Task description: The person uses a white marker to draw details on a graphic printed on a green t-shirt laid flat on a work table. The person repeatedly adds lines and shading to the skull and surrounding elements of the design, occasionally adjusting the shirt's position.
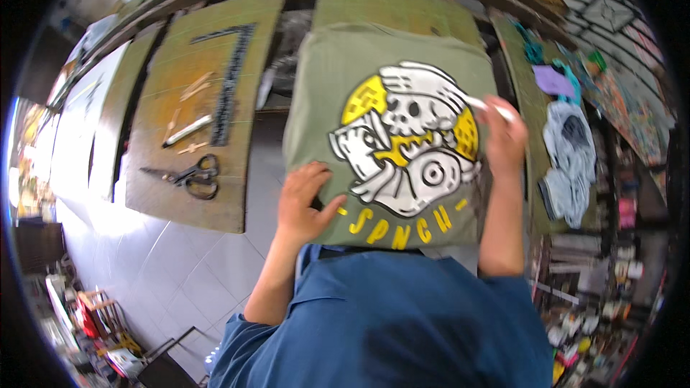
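Olive-green shirt (327, 100) at centre, bold skull print (410, 115) in white, black and yellow, yellow lettering (399, 237) below, white pen (507, 111) at centre right, black scissors (200, 174) and black L-square (233, 79) with pale markings at left, lilac cloth (552, 80) and pale blue garment (571, 147) at right, blue top (388, 302) at bottom

Yellow capital letters (399, 236) curve across the olive-green cloth (320, 93) below the skull print (415, 122); markings (228, 108) on the black L-shaped ruler (233, 86), left of the print, are unreadable.
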A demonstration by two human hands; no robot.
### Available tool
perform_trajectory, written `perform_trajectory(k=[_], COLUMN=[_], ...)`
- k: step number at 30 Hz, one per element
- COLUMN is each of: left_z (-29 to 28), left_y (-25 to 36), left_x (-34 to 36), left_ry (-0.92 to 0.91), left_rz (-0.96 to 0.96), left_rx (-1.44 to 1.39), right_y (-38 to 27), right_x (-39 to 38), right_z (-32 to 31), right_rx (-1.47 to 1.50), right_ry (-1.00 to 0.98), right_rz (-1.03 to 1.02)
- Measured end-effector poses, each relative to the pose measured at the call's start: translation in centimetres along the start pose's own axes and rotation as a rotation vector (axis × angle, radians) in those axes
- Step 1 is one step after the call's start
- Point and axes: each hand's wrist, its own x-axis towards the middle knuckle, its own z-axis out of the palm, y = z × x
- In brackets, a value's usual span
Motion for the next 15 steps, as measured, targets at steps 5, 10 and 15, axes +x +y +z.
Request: perform_trajectory(k=[5,10,15], left_z=[-0.1,0.4,0.2], left_y=[-0.4,-1.0,-0.9], left_x=[-0.2,-0.6,-1.5], left_ry=[0.025,0.065,0.127], left_rz=[0.013,0.051,0.068], left_rx=[-0.041,-0.055,-0.032], right_y=[0.6,0.3,-1.3], right_x=[-4.1,-6.6,-9.1], right_z=[-2.7,0.8,5.5], right_rx=[0.089,0.185,0.277], right_ry=[0.209,0.08,-0.139], right_rz=[0.071,0.128,0.124])
